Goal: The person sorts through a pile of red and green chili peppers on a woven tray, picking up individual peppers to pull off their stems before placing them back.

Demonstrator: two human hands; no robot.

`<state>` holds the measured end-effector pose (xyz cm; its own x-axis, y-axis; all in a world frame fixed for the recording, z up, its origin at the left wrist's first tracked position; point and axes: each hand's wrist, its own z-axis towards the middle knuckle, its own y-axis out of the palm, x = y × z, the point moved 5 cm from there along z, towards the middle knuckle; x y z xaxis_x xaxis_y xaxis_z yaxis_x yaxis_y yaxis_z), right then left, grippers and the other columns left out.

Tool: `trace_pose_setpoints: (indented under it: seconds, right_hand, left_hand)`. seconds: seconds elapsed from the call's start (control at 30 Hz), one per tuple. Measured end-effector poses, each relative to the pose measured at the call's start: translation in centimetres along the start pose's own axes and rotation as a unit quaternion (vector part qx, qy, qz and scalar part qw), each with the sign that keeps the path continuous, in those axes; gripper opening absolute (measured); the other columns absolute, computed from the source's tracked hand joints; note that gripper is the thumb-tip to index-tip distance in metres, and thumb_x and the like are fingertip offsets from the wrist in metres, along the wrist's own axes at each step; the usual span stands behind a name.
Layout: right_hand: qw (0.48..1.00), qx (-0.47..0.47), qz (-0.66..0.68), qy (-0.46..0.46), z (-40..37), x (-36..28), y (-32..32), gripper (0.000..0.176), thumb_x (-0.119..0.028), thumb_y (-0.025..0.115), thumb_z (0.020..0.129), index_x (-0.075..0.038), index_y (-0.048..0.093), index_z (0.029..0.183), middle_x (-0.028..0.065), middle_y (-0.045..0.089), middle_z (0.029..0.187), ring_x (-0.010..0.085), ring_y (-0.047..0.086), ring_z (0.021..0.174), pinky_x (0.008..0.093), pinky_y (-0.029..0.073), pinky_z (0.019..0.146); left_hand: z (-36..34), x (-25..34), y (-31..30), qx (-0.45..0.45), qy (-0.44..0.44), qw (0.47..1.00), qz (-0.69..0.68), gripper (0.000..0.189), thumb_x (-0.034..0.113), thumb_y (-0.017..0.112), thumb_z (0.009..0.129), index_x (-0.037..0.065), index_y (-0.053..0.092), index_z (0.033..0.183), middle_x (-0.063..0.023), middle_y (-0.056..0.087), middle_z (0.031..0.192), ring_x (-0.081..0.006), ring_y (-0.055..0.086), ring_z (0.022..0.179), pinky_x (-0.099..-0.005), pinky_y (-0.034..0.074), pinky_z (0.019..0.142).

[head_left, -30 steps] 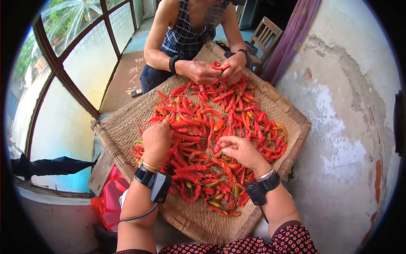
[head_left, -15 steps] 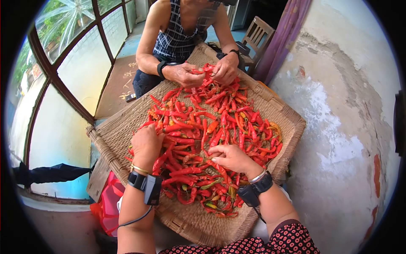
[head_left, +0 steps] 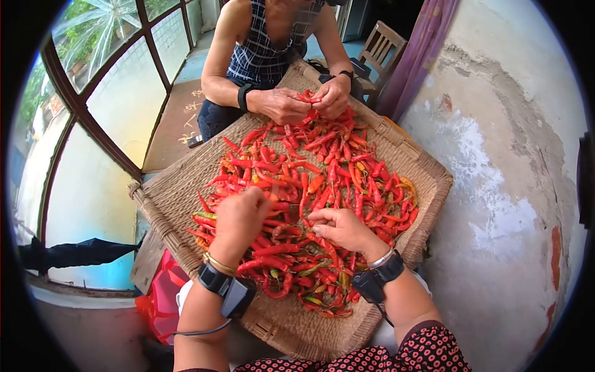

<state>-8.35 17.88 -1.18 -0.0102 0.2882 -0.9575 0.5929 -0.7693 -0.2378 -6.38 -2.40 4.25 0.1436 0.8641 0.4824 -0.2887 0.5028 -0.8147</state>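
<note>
Red chili peppers (head_left: 276,250) lie in a loose heap on a large woven tray (head_left: 176,180), with a few orange and green ones among them. Above the left part of the heap is my left hand (head_left: 240,218), its fingers bent away from me and smeared by motion. I cannot make out whether it holds a pepper. My right hand (head_left: 346,232) rests low over the middle of the heap, thumb and fingers drawn together beside an upright red pepper (head_left: 304,197). What lies between those fingertips is hidden.
Across the tray, another person's hands (head_left: 307,104) hold a red pepper close to the heap. A wooden chair (head_left: 381,49) and purple curtain (head_left: 414,68) stand behind. Windows line the left, a worn wall (head_left: 489,186) the right. A pink-red bag (head_left: 166,297) sits below the tray.
My left hand has risen off the peppers and moved to the right, toward the middle of the heap. My right hand has barely moved. The other person's hands have come closer together.
</note>
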Motion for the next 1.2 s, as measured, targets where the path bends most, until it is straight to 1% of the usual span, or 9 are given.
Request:
trace_pose_setpoints:
  seconds: [0.17, 0.33, 0.4, 0.73, 0.8, 0.93, 0.97, 1.03, 1.2]
  right_hand:
    - [0.989, -0.009, 0.149, -0.011, -0.3, -0.4, 0.5, 0.039, -0.016, 0.059, 0.085, -0.001, 0.050, 0.119, 0.0004, 0.059, 0.085, 0.0079, 0.056, 0.074, 0.0214, 0.046, 0.065]
    - [0.973, -0.164, 0.149, 0.070, -1.3, -1.5, 1.7, 0.035, -0.019, 0.058, 0.086, -0.004, 0.051, 0.118, -0.0024, 0.057, 0.083, 0.0053, 0.054, 0.066, 0.0192, 0.044, 0.057]
    - [0.977, -0.146, 0.113, 0.106, -1.3, -1.0, 1.5, 0.024, -0.017, 0.056, 0.087, -0.004, 0.056, 0.107, -0.0017, 0.058, 0.082, 0.0049, 0.054, 0.063, 0.0194, 0.044, 0.057]
    - [0.985, -0.079, 0.129, 0.085, -1.0, -0.8, 1.1, 0.020, -0.018, 0.056, 0.087, -0.004, 0.058, 0.100, -0.0009, 0.058, 0.074, 0.0058, 0.056, 0.061, 0.0181, 0.044, 0.052]
    - [0.983, -0.056, 0.151, 0.086, -0.9, -1.0, 0.0, 0.017, -0.017, 0.056, 0.087, -0.003, 0.059, 0.096, -0.0006, 0.059, 0.071, 0.0060, 0.056, 0.058, 0.0178, 0.043, 0.049]
    - [0.987, -0.044, 0.132, 0.080, -1.4, -1.6, -2.3, 0.013, -0.012, 0.054, 0.087, -0.002, 0.059, 0.093, 0.0029, 0.061, 0.072, 0.0058, 0.056, 0.057, 0.0189, 0.044, 0.048]
    - [0.983, 0.007, 0.180, 0.044, -1.3, -2.1, -3.1, 0.012, -0.011, 0.054, 0.087, -0.002, 0.059, 0.093, 0.0037, 0.061, 0.073, 0.0063, 0.056, 0.058, 0.0194, 0.045, 0.049]
    - [0.959, 0.076, 0.273, -0.021, -1.0, -2.2, -4.1, 0.012, -0.010, 0.054, 0.087, -0.001, 0.058, 0.094, 0.0061, 0.062, 0.074, 0.0080, 0.057, 0.058, 0.0205, 0.048, 0.051]
    - [0.922, 0.086, 0.364, -0.101, -0.7, -2.6, -5.0, 0.014, -0.011, 0.053, 0.088, -0.003, 0.058, 0.098, 0.0080, 0.063, 0.078, 0.0105, 0.057, 0.059, 0.0224, 0.049, 0.053]
  left_hand:
    - [-1.3, 3.4, 1.7, -0.088, 0.091, 0.978, -0.163, 0.010, 0.010, 0.069, 0.071, 0.006, 0.060, 0.073, -0.0080, 0.060, 0.062, -0.0202, 0.059, 0.054, -0.0298, 0.046, 0.050]
    - [-1.9, 4.8, 2.4, -0.097, 0.152, 0.955, -0.236, 0.011, 0.008, 0.069, 0.071, 0.005, 0.058, 0.072, -0.0075, 0.059, 0.063, -0.0208, 0.060, 0.056, -0.0290, 0.046, 0.051]
    - [-1.9, 5.0, 2.5, -0.106, 0.147, 0.954, -0.240, 0.012, 0.006, 0.068, 0.072, 0.005, 0.057, 0.073, -0.0083, 0.059, 0.065, -0.0214, 0.060, 0.058, -0.0293, 0.047, 0.052]
    - [-1.8, 5.1, 3.0, -0.129, 0.105, 0.921, -0.352, 0.009, 0.001, 0.063, 0.075, 0.003, 0.056, 0.082, -0.0088, 0.059, 0.070, -0.0196, 0.061, 0.065, -0.0286, 0.048, 0.058]
    - [-1.0, 4.0, 1.9, -0.040, 0.118, 0.956, -0.264, 0.006, 0.004, 0.061, 0.077, 0.004, 0.058, 0.082, -0.0088, 0.059, 0.068, -0.0213, 0.060, 0.059, -0.0295, 0.048, 0.054]
    - [0.8, 0.3, 1.1, 0.023, 0.055, 0.997, 0.055, 0.021, 0.011, 0.063, 0.074, 0.005, 0.059, 0.094, -0.0122, 0.061, 0.094, -0.0297, 0.057, 0.087, -0.0372, 0.046, 0.076]
    - [0.9, -0.5, 1.4, 0.017, 0.040, 0.996, 0.081, 0.031, 0.013, 0.064, 0.073, 0.004, 0.057, 0.102, -0.0137, 0.058, 0.104, -0.0312, 0.052, 0.098, -0.0377, 0.041, 0.085]
    - [1.1, -1.8, 2.2, 0.018, 0.035, 0.993, 0.108, 0.034, 0.014, 0.064, 0.073, 0.003, 0.056, 0.104, -0.0143, 0.058, 0.104, -0.0318, 0.051, 0.098, -0.0377, 0.042, 0.085]
    - [1.2, -1.9, 2.7, -0.075, -0.008, 0.988, 0.138, 0.037, 0.015, 0.066, 0.071, 0.006, 0.057, 0.105, -0.0126, 0.059, 0.095, -0.0310, 0.054, 0.094, -0.0384, 0.044, 0.081]
